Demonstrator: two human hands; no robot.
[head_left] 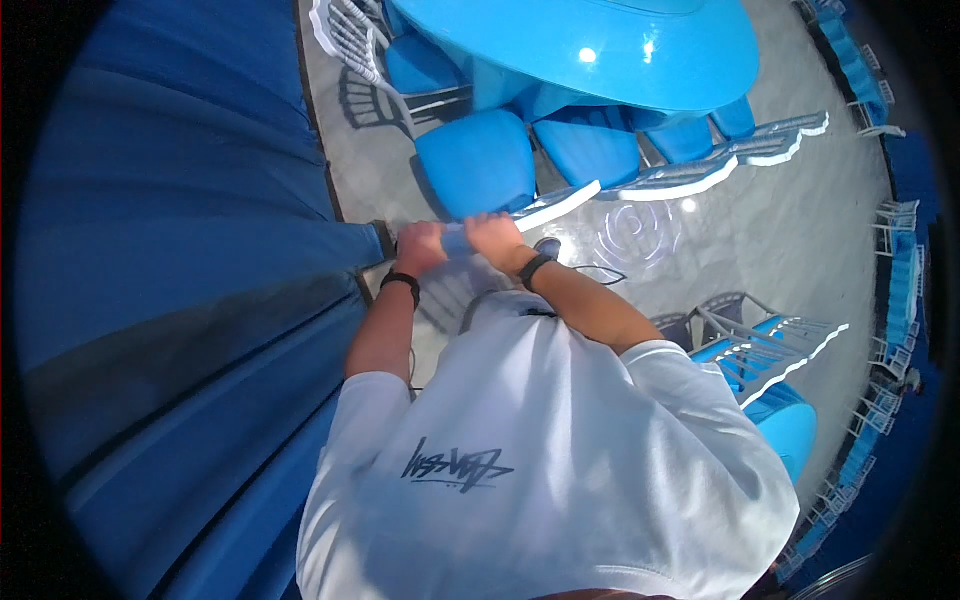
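Observation:
Both hands are wrapped round the top rail of a pale banquet chair (455, 238). My left hand (420, 247) is closed on the rail's left end, close to the blue drape. On the right part of the same rail, my right hand (495, 238) is closed too. The chair's blue padded seat (476, 162) faces a round table (590, 55) with a glossy blue cover. Beside it stands another chair with a blue seat (587, 147). My fingers hide part of the rail, and the chair's legs are mostly out of sight.
A tall blue drape (180, 230) runs along my left side. More white chairs line the table, one of them at its far left (355, 40). Behind me to the right are a chair (765, 345) and another blue-covered table (785, 430). The floor (780, 230) is grey.

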